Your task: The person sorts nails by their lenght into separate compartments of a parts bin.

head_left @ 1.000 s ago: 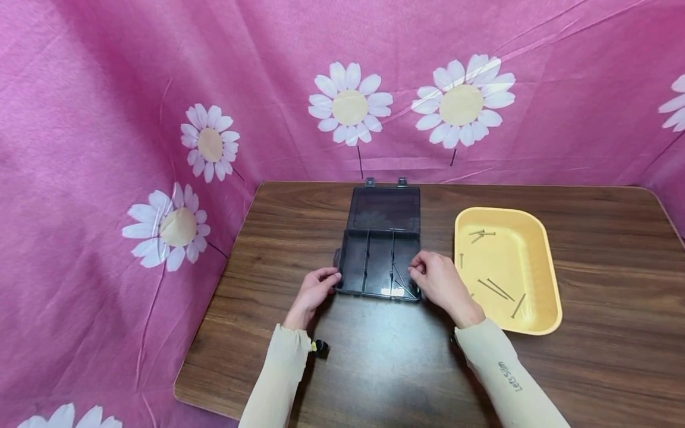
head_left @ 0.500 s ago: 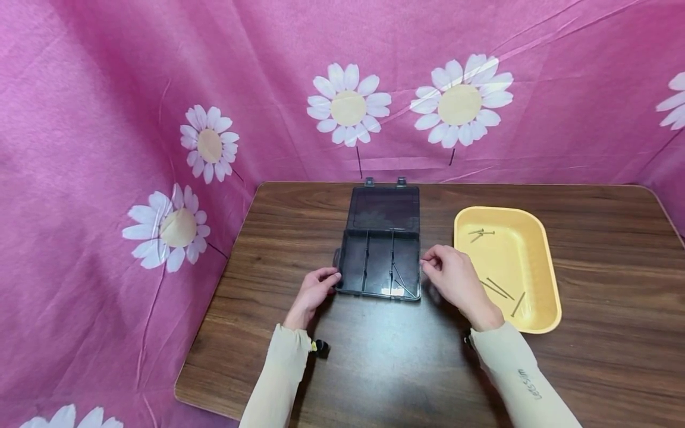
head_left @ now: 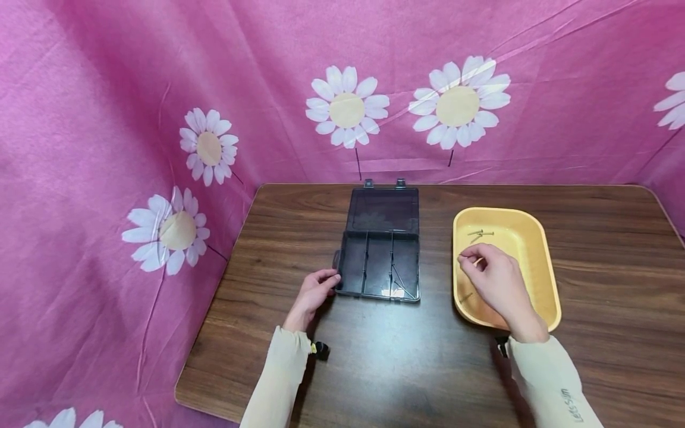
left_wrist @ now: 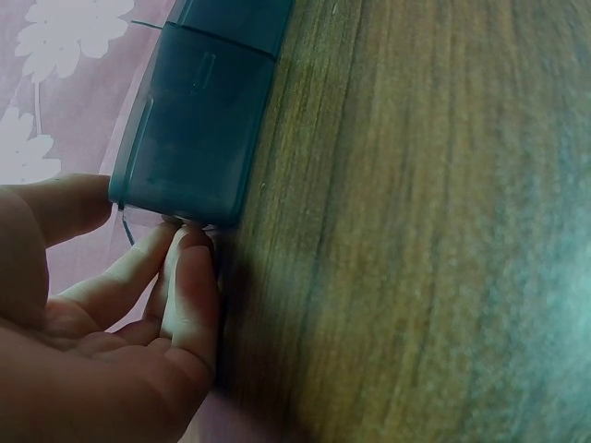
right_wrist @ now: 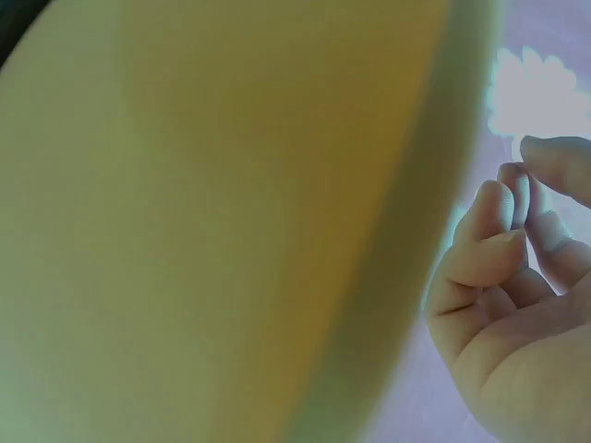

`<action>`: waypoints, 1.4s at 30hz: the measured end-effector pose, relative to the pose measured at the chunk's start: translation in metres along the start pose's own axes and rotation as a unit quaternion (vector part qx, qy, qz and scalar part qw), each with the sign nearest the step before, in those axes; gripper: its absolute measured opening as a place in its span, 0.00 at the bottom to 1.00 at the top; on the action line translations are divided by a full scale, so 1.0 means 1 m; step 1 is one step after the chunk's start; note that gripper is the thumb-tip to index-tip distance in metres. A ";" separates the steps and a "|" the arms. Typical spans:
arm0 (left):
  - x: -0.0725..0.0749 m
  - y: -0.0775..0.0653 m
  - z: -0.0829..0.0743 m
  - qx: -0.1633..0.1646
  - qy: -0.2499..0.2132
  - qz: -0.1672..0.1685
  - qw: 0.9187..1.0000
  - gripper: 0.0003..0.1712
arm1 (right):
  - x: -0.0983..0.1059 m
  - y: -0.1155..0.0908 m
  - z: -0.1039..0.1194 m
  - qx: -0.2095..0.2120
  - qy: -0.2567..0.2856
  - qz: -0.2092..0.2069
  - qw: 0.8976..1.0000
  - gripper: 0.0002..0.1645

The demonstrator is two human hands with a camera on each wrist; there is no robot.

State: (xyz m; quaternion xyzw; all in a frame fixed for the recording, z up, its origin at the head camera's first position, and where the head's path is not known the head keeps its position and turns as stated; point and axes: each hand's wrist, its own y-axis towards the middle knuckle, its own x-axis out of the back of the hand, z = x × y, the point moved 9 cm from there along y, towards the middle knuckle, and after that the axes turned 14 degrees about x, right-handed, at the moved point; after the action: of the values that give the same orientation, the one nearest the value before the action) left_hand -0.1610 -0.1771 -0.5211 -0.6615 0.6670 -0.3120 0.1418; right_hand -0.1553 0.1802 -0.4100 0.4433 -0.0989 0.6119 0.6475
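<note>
A dark see-through compartment box (head_left: pixel 379 273) stands on the table with its lid (head_left: pixel 383 209) folded back. My left hand (head_left: pixel 314 294) holds the box's left side, thumb on the rim and curled fingertips against the wall in the left wrist view. Two long nails (head_left: pixel 398 274) lie at an angle in the right compartment. Over the yellow tray (head_left: pixel 547 261) hovers my right hand (head_left: pixel 495 282), fingers loosely bent, with nothing seen between them. Short nails (head_left: pixel 480 233) lie in the tray's far left part, and another nail (head_left: pixel 465 297) shows left of the hand, which hides other nails.
The wooden table (head_left: pixel 374 368) has its back edge against a pink cloth (head_left: pixel 267 107) printed with white daisies. A clear latch tab (head_left: pixel 336 258) sticks out at the box's left side. The tray has raised walls.
My right hand has moved right, from the box's right compartment to above the yellow tray. My left hand stays at the box, and the two nails inside keep their place.
</note>
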 end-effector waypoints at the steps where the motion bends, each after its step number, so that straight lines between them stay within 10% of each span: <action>1: 0.000 -0.003 -0.003 -0.001 0.002 0.000 1.000 0.21 | 0.004 -0.001 -0.003 -0.004 -0.002 -0.004 1.000 0.03; 19: -0.002 -0.016 -0.014 -0.008 -0.008 0.002 1.000 0.21 | 0.036 -0.022 -0.049 -0.096 -0.026 0.023 0.995 0.10; 31: -0.001 -0.016 -0.015 -0.006 -0.004 -0.004 1.000 0.21 | 0.006 -0.037 -0.069 -0.083 -0.024 0.146 0.985 0.09; 42: 0.002 0.016 0.013 -0.001 -0.010 -0.009 1.000 0.21 | -0.017 -0.044 -0.073 -0.070 -0.042 0.220 0.972 0.06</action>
State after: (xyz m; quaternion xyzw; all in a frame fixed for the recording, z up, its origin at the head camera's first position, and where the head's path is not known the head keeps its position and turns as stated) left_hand -0.1654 -0.1829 -0.5402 -0.6704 0.6601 -0.3063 0.1449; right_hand -0.1508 0.2256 -0.4842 0.3891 -0.2638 0.7119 0.5216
